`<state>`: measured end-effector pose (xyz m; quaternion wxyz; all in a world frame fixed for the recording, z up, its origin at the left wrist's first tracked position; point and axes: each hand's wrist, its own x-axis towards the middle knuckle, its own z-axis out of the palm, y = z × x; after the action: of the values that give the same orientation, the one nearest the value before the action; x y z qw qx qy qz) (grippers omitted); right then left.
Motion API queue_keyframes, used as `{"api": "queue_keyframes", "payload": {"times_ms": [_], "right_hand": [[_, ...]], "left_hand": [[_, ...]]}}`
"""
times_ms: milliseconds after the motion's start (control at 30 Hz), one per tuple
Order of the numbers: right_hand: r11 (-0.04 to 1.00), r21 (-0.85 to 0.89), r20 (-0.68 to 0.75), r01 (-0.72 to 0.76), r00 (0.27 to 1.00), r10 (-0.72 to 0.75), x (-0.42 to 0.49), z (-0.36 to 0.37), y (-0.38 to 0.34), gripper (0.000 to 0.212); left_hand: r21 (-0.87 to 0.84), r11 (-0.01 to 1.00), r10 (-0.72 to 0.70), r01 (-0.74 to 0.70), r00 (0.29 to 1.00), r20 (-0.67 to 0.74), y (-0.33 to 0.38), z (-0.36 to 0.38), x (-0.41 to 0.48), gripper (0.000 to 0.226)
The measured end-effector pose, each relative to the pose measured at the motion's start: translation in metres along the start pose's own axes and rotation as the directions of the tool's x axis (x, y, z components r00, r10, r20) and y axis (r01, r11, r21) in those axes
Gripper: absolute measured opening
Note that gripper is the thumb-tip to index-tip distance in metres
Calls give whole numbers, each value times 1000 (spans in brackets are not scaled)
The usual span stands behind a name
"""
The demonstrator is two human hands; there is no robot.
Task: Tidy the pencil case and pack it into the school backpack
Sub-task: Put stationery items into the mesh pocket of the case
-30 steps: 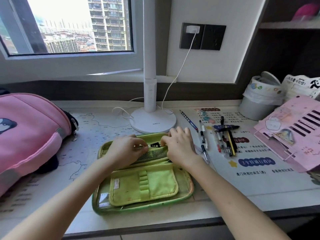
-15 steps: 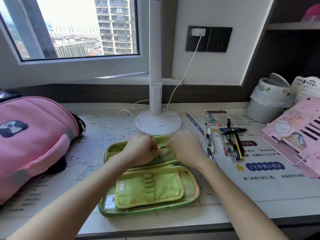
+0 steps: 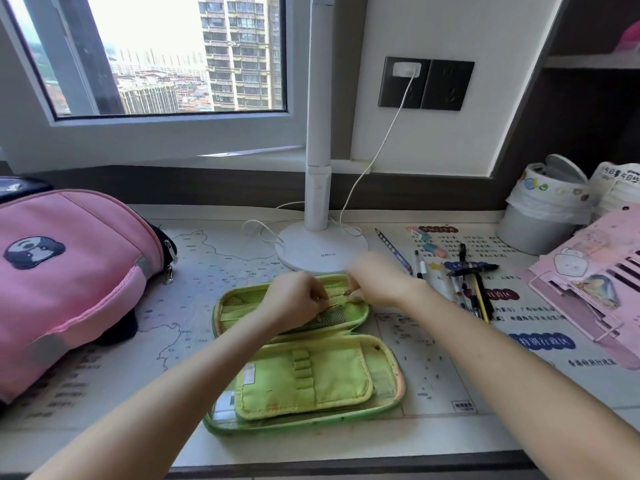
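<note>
A green pencil case point(image 3: 304, 379) lies unfolded flat on the desk in front of me. Its far half has a mesh pocket point(image 3: 332, 315) with a zip along its top. My left hand point(image 3: 294, 299) pinches the pocket's upper edge. My right hand point(image 3: 377, 278) is closed on the small zip pull just to the right of it. A pink backpack point(image 3: 65, 282) with a panda patch lies on its side at the left. Several pens and pencils point(image 3: 467, 285) lie loose on the desk to the right of the case.
A white lamp base point(image 3: 322, 251) with its cord stands just behind the case. A blue striped pencil point(image 3: 393, 249) and small erasers point(image 3: 433, 245) lie at the back right. A lined bin point(image 3: 543, 213) and a pink folder point(image 3: 595, 282) fill the right side.
Both hands have drawn closer together over the mesh pocket, from spreading its opening to pinching at the zip. The view has shifted slightly; the case has not moved.
</note>
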<state>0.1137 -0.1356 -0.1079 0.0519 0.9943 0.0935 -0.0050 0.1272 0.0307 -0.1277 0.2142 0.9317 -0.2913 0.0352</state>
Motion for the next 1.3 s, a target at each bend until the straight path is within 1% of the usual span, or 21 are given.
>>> {"api": "queue_keyframes", "payload": {"times_ms": [100,167,300,367,500,567,633,700,767,833,933,1000,1100,1167,1200,1233,1267,1300], "right_hand": [[1000,30,-15,8,1000,-8,2,1,-2,21],[999,53,-6,12,1000,-12,2,1,-3,17],[998,55,28,12,1000,-14,4,-3,-5,9],[997,72,30,-9,1000,7,5,-2,-7,5],[975,174,39,-134,991,130,3,-1,-7,35],[937,289,37,-195,981,193,0,-3,-6,43],[879,415,45,-235,970,238,-3,-5,-7,45],[799,546,30,-252,959,282,-6,-5,-7,45],[710,657,-6,-254,940,342,-10,-3,-7,42],[638,729,-47,-249,911,410,-16,-2,-8,36],[560,800,-97,-217,874,477,-26,-1,-12,34],[535,827,-135,-173,863,488,-32,2,-16,30],[485,870,-182,-94,852,492,-37,8,-18,21],[426,904,-196,-47,839,508,-39,15,-17,15],[423,905,-205,-46,823,529,-38,18,-17,17],[433,899,-205,-65,812,547,-37,22,-17,24],[437,895,-190,-88,812,551,-35,26,-18,31],[416,904,-161,-96,826,541,-34,29,-19,34]], "left_hand": [[-5,1000,-6,6,996,-85,-3,0,-4,14],[-2,1000,-7,7,995,-99,-4,-2,-5,16],[21,1000,9,-8,999,-49,-5,-4,-6,12],[49,999,7,-7,1000,-3,-5,-4,-6,17],[9,999,-46,45,996,72,-3,-2,-6,26],[6,999,-46,46,998,49,0,-1,-7,23],[0,999,-32,32,998,-58,2,-1,-9,19],[-7,1000,-9,8,983,-182,7,0,-11,17],[58,998,53,-39,963,-264,15,3,-11,16],[150,987,97,-54,950,-298,25,6,-8,18],[244,970,79,-10,959,-273,42,11,0,29],[278,961,85,-7,959,-271,48,13,4,22],[238,970,120,-49,950,-290,48,18,5,8],[185,981,118,-64,948,-297,46,22,7,10],[161,985,114,-68,947,-301,46,24,7,12],[137,988,114,-75,944,-309,45,26,7,15],[111,990,119,-87,938,-327,44,27,6,18],[86,992,121,-96,931,-345,45,27,5,22]]}}
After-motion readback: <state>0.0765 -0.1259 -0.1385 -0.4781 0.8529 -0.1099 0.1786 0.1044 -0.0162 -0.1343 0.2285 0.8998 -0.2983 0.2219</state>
